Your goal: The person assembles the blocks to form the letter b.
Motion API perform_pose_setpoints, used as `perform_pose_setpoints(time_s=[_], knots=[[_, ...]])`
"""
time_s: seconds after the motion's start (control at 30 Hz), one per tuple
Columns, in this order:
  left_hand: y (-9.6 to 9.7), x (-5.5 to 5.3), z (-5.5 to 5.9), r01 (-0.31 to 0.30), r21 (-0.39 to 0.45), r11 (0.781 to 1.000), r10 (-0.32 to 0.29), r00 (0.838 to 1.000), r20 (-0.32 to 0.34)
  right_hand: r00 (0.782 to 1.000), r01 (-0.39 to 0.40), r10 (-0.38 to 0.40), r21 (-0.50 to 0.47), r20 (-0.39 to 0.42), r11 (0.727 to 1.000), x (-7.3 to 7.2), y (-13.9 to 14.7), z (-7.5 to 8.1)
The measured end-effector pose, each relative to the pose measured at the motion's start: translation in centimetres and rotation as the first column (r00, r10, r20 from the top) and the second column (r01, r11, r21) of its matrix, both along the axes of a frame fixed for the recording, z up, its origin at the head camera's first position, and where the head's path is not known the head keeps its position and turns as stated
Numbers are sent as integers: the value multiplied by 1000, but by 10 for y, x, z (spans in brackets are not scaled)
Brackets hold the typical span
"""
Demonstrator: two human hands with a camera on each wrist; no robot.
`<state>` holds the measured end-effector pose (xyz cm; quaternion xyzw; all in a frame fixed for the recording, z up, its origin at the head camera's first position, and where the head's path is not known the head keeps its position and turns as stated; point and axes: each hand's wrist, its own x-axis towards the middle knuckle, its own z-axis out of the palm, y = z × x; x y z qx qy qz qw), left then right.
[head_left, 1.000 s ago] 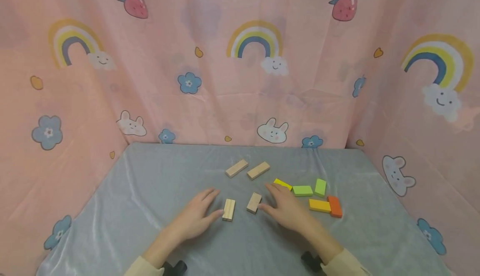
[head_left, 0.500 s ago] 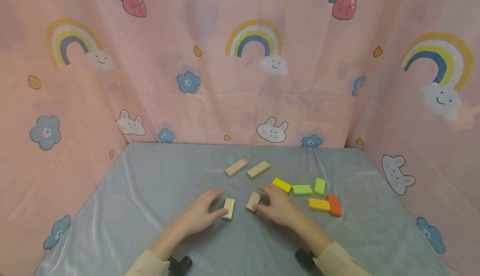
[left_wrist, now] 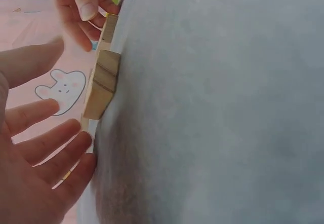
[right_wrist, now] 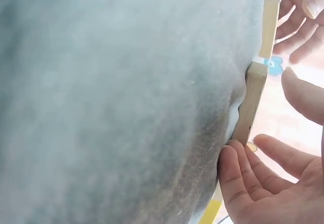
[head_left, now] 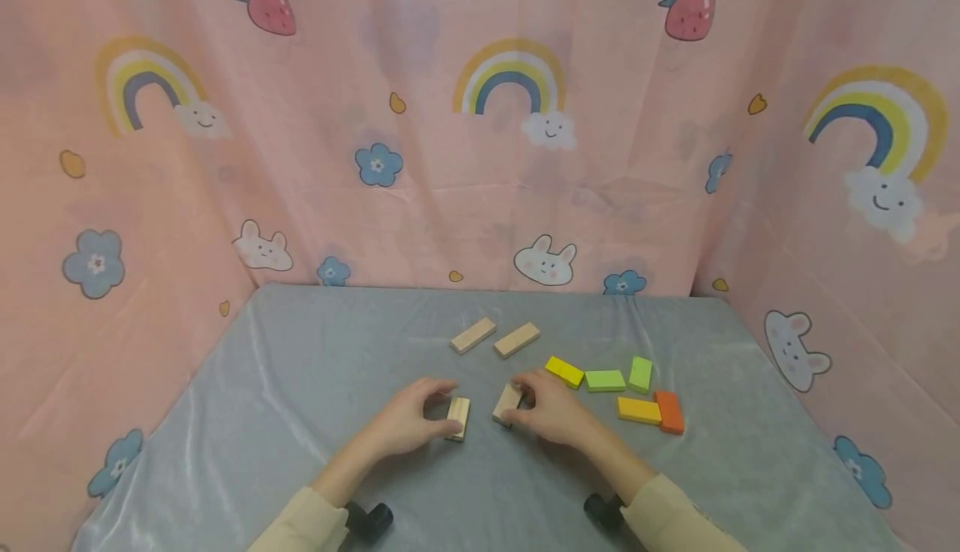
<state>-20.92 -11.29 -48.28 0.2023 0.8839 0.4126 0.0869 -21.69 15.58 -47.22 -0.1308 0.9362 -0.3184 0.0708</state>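
In the head view, a grey cloth-covered table [head_left: 315, 360] fills the lower half of the frame, with a printed pink curtain [head_left: 480, 202] behind it. Near the lower centre, the left hand [head_left: 408, 419] has its thumb and fingers wide apart beside the left plain block [head_left: 458, 419], the thumb overlapping its near end. Just to the right of centre, the right hand [head_left: 551, 408] curves loosely about the right plain block [head_left: 507, 403], also with a gap between thumb and fingers. Above them lie two slanted wooden blocks [head_left: 473, 336], apart from each other. Right of centre are a bright yellow block [head_left: 564, 372], two green blocks [head_left: 605, 381], and an amber block [head_left: 639, 410] touching an orange block [head_left: 669, 412].

In the left wrist view, the left hand spreads at the left edge, the left plain block resting on the cloth just beyond its fingers; the right hand appears at upper left.

In the right wrist view, the right hand is at lower right, thumb clear of the right plain block, fingertips at its lower end; whether they touch, I cannot tell.
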Motion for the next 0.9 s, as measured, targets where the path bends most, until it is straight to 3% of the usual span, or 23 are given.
perform_pose_setpoints(time_s=[0.4,0.67,0.9], knots=[[4,-3,-2,28,-24,999,-27,999,20,999,-25,25,12,31,1000,-2,-2,2],[5,-4,-2,70,-70,995,-72,997,-27,999,-35,34,34,31,999,-3,-1,0],[7,-3,-3,49,-110,993,-57,996,-70,999,-30,29,30,37,999,-4,-2,0]])
